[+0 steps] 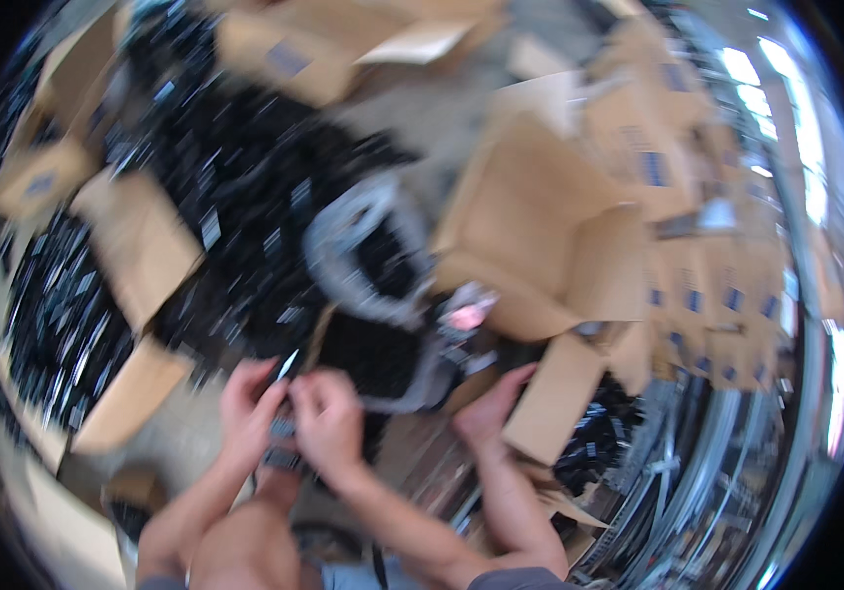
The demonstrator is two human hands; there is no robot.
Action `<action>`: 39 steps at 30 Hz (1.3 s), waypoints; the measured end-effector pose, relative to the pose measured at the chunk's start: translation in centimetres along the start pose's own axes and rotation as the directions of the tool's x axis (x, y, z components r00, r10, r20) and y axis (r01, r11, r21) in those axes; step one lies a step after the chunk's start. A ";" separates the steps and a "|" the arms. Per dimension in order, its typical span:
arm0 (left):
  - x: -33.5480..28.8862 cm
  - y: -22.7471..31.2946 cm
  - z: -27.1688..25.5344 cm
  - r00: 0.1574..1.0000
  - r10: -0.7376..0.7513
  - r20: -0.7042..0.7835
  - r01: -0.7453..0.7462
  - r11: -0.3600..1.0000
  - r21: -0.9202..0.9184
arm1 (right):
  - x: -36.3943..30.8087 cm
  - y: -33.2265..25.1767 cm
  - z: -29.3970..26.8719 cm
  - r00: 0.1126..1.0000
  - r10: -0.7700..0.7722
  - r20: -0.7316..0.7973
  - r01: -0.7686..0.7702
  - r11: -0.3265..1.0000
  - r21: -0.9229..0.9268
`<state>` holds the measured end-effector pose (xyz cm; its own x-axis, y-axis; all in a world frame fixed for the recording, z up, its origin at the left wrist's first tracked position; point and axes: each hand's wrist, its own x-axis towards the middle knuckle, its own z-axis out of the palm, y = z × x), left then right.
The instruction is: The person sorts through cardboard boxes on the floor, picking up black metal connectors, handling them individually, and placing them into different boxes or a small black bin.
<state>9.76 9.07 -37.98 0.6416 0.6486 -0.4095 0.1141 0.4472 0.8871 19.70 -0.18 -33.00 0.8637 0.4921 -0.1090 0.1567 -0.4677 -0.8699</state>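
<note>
In front of my knees both hands meet at a small black glossy piece (289,362), too blurred to name more exactly. My left hand (245,408) is closed round it, thumb and fingers at its upper part. My right hand (331,418) is closed in a pinch right beside the piece's lower end; what its fingertips hold is partly hidden. Several dark pieces (280,447) show beneath the hands, near my leg. Just beyond the hands sits a container of small black parts (368,359), with a clear plastic bag (329,241) bunched at its far side.
A large open carton (540,221) stands right of the bag. Black parts (235,157) lie heaped on the floor ahead, and more fill a carton at left (142,256). Cartons (707,285) are stacked at right above metal rails (678,472). My bare foot (491,408) rests nearby.
</note>
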 end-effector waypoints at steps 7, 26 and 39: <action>-1.1 2.1 0.8 1.000 0.020 -0.013 -0.021 1.000 -0.018 | -1.4 1.3 0.3 0.998 -0.049 0.031 0.048 0.997 0.055; 0.4 2.4 0.3 0.996 -0.055 0.077 0.057 0.998 -0.025 | -0.5 1.8 -1.1 0.951 0.167 0.261 -0.217 0.960 0.176; 3.6 4.9 -2.4 0.837 -0.405 0.368 0.384 0.914 0.132 | 1.3 2.0 -5.3 0.843 -0.192 0.503 0.241 0.970 -0.033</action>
<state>10.79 15.02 -35.63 0.7701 0.1347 -0.6235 0.4508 0.5767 0.6813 23.68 -4.39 -32.35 0.4565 0.8740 -0.1665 0.3759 -0.3591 -0.8543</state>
